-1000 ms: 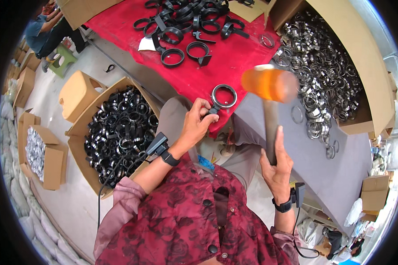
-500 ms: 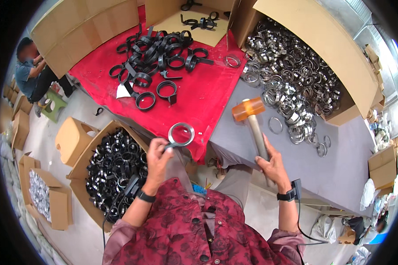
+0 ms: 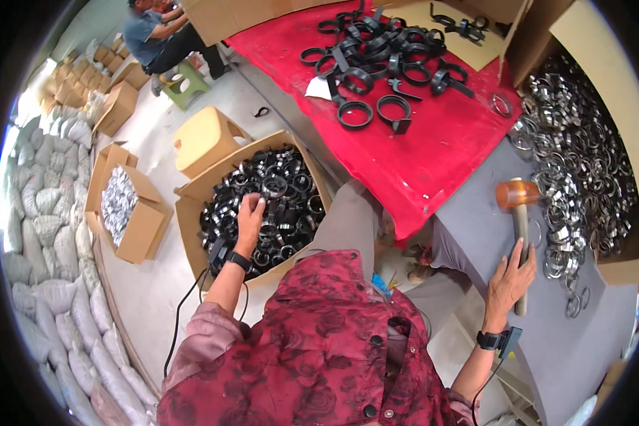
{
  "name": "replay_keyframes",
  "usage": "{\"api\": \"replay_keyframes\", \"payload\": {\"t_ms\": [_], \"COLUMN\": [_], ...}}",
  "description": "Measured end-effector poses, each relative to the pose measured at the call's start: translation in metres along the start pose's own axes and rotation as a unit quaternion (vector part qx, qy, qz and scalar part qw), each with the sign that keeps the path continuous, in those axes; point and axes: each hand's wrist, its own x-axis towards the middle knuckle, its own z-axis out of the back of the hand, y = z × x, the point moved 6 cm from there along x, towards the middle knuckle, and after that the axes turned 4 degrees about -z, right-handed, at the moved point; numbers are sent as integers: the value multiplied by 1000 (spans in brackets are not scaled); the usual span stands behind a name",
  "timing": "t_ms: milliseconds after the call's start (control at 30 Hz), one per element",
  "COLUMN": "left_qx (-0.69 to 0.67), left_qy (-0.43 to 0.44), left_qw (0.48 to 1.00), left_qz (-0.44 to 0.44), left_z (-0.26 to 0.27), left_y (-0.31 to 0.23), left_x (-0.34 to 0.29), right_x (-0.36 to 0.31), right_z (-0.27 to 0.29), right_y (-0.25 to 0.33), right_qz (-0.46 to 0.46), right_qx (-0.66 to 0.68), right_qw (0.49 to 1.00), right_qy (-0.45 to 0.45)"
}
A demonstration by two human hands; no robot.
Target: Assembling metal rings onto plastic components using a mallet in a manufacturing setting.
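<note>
Above a carton (image 3: 192,234) filled with black ring clamps (image 3: 238,186), my left hand (image 3: 248,221) reaches down with thumb and fingertips slightly apart. One black ring clamp with a metal inner band (image 3: 273,187) lies just beyond those fingertips; whether they touch it is hard to see. On the other side, my right hand (image 3: 511,280) grips the pale handle of a mallet (image 3: 517,194) with an amber head, its fingers stretched along the handle. The mallet is over the grey tabletop (image 3: 468,184), next to a heap of loose metal rings (image 3: 564,192).
Black ring clamps (image 3: 376,57) are piled on a red cloth (image 3: 412,170). A yellow stool (image 3: 202,138) stands behind the carton. To the left are a small box of silvery pieces (image 3: 118,202) and stacked sacks (image 3: 46,213). A seated person (image 3: 153,32) works at the far left.
My left hand has moved from near the red cloth down over the carton, and the ring clamp it held has left its pinch. The view has turned left; my right hand stays on the mallet.
</note>
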Motion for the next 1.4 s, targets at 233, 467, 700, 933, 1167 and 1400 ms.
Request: {"api": "replay_keyframes", "payload": {"t_ms": [233, 467, 700, 933, 1167, 1400], "left_qx": [69, -16, 192, 351, 342, -151], "left_qy": [47, 262, 290, 257, 235, 491], "left_qw": [984, 838, 751, 704, 737, 851], "left_qz": [-157, -478, -561, -561, -534, -112], "left_z": [-56, -268, -476, -536, -475, -384], "left_y": [-152, -404, -418, -417, -417, -417], "left_x": [-11, 9, 81, 86, 80, 11], "right_x": [5, 3, 9, 8, 7, -1], "right_z": [0, 13, 19, 21, 26, 18], "right_y": [11, 1, 2, -1, -6, -8], "right_qz": [-2, -24, -42, -48, -42, -40], "right_qx": [40, 69, 111, 132, 152, 169], "right_qw": [999, 997, 993, 989, 987, 985], "right_qy": [3, 11, 27, 37, 22, -17]}}
